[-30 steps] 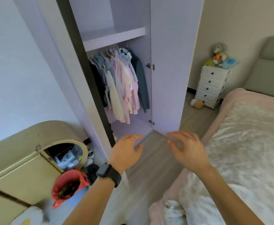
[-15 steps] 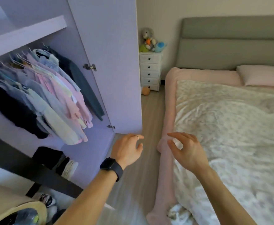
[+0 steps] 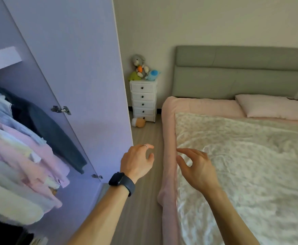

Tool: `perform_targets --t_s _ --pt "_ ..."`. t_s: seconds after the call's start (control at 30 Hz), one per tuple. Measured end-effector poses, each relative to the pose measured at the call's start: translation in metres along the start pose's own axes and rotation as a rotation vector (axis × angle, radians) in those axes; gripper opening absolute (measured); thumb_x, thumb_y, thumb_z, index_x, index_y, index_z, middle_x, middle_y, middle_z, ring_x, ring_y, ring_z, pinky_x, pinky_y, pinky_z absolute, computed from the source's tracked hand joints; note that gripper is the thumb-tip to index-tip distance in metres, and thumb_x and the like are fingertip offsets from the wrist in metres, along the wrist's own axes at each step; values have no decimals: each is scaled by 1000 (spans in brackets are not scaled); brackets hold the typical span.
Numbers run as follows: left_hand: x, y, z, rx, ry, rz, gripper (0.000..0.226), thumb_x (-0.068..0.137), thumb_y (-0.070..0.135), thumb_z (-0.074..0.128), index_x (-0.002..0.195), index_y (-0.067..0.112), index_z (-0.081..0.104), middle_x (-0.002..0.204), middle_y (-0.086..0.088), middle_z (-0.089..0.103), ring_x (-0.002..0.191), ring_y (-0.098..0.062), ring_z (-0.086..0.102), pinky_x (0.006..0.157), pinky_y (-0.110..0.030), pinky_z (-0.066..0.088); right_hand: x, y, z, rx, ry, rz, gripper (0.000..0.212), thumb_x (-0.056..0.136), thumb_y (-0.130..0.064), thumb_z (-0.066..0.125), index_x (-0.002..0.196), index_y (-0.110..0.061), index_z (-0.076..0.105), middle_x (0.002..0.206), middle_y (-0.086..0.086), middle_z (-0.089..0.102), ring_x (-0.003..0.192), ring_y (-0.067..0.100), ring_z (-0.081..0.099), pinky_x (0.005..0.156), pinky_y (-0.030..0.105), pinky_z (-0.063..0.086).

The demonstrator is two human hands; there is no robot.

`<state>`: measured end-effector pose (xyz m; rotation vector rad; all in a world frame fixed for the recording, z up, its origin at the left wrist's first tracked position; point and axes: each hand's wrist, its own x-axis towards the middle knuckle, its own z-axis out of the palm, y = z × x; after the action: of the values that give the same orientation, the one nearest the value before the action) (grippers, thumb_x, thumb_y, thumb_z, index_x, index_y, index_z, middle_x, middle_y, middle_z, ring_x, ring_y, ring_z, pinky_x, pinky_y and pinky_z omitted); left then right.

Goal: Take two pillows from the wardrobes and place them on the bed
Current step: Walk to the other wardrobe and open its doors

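One pale pink pillow lies at the head of the bed, on the far right side below the grey headboard. The open lilac wardrobe stands at my left, its door swung out toward the bed. No pillow shows inside the part of it that I see. My left hand, with a ring and a black watch on the wrist, hovers over the floor strip between door and bed, fingers apart, holding nothing. My right hand floats over the bed's near edge, fingers spread and empty.
Hanging shirts and a dark garment fill the wardrobe rail. A white drawer chest with soft toys on top stands in the corner, and a plush toy lies on the floor. A narrow wooden floor strip runs beside the bed.
My view has swung right, away from the wardrobe interior and toward the bed. The pillow and headboard have come further into view. Both hands stay open and empty.
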<state>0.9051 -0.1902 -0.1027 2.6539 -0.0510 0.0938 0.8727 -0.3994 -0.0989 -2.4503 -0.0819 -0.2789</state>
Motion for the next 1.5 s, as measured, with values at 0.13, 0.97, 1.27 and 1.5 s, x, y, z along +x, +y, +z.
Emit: perform_targets --t_s 0.13,0.97,1.27,1.5 --pt "85 17 -19 -1 36 45 34 98 39 49 130 37 58 134 10 60 121 -17 56 80 -31 47 82 9 -10 -24 23 -7 31 97 -37 60 126 -33 68 129 -10 67 129 21 51 101 37 47" --pt "553 52 -81 121 253 208 33 96 35 52 127 33 62 130 7 62 118 -19 55 88 -38 51 545 4 3 -62 144 -36 36 97 -44 54 131 -39 64 134 -15 63 129 21 48 102 35 45" --pt "683 23 -91 124 350 -10 35 96 37 51 128 31 64 132 4 62 117 -23 57 86 -36 49 695 13 45 -19 25 -179 36 97 -43 54 132 -36 63 132 -8 65 126 24 53 104 42 46" --pt "729 -29 -166 173 613 -151 34 96 32 53 129 29 63 135 1 61 118 -27 56 88 -40 51 804 -54 82 85 -42 -444 32 97 -36 58 128 -31 68 128 -6 68 120 25 55 101 38 45"
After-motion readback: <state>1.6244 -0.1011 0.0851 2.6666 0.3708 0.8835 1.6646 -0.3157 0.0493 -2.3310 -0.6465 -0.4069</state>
